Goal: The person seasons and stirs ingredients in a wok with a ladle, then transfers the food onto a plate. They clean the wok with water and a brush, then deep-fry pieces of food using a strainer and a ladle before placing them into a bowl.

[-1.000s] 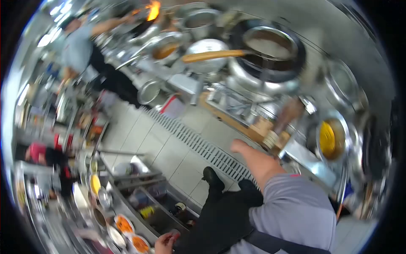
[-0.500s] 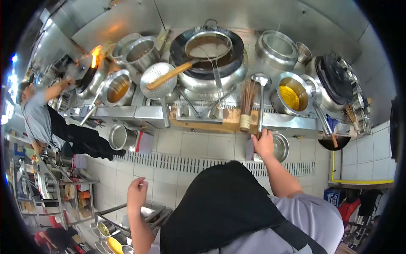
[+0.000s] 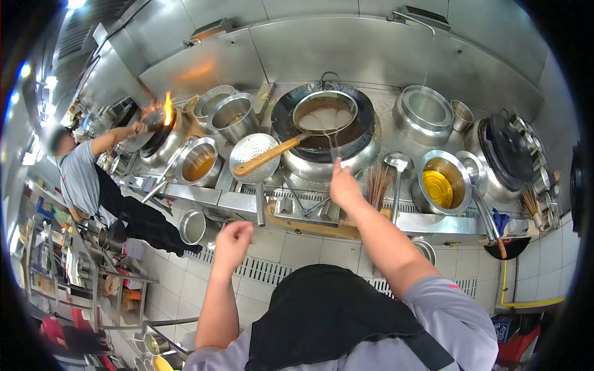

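Note:
My right hand [image 3: 345, 184] reaches over the front of the stove, closed at the lower end of a thin metal handle [image 3: 335, 146]. That handle slopes up to the wooden-handled mesh strainer [image 3: 325, 98] resting over the large black wok [image 3: 281, 117]. Pale rounded shapes show in the strainer, and the tool's far end is hard to make out. My left hand [image 3: 232, 242] hovers in front of the counter, fingers curled, nothing visible in it. A perforated skimmer [image 3: 258, 148] lies left of the wok. Right of my right hand are a bamboo brush [image 3: 377, 187] and a ladle [image 3: 398, 162].
At right stand a pot of yellow oil [image 3: 424, 203] and a large lidded-looking pot [image 3: 405, 123]. Metal pots [image 3: 232, 127] and a pot of brown liquid [image 3: 216, 171] stand left. A co-worker [image 3: 99, 179] handles a flaming wok [image 3: 151, 141] further left.
My right hand has left the ladle's handle and moved up and left to the thin metal handle at the wok. My left hand has risen, still curled. The view has tilted up.

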`<state>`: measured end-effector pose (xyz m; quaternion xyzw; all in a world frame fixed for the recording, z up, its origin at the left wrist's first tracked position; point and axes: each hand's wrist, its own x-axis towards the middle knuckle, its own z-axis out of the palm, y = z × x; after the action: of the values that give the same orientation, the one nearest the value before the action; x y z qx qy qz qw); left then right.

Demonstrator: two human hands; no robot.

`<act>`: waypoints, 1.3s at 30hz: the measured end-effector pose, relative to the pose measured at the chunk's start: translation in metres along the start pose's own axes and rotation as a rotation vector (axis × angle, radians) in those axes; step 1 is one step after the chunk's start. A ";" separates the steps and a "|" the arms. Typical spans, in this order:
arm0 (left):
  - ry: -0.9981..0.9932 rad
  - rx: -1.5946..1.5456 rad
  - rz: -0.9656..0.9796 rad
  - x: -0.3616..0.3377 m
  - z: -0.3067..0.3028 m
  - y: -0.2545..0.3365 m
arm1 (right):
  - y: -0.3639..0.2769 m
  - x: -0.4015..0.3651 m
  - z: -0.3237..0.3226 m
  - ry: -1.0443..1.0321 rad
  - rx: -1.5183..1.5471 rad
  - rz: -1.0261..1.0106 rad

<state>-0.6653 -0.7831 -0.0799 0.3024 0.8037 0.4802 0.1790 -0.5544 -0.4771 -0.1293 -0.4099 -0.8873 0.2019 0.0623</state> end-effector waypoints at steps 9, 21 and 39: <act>0.072 -0.346 -0.246 0.135 -0.052 0.031 | 0.050 0.051 -0.114 0.249 0.081 -0.038; -0.833 -1.118 -0.814 0.225 0.045 0.019 | 0.015 0.075 -0.041 0.146 0.597 0.227; -0.735 -0.833 -0.391 0.160 -0.021 0.020 | -0.012 -0.001 -0.103 0.685 0.241 -0.058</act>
<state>-0.7920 -0.6847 -0.0516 0.1995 0.4736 0.5772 0.6347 -0.5337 -0.4532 -0.0305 -0.4183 -0.7960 0.1542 0.4094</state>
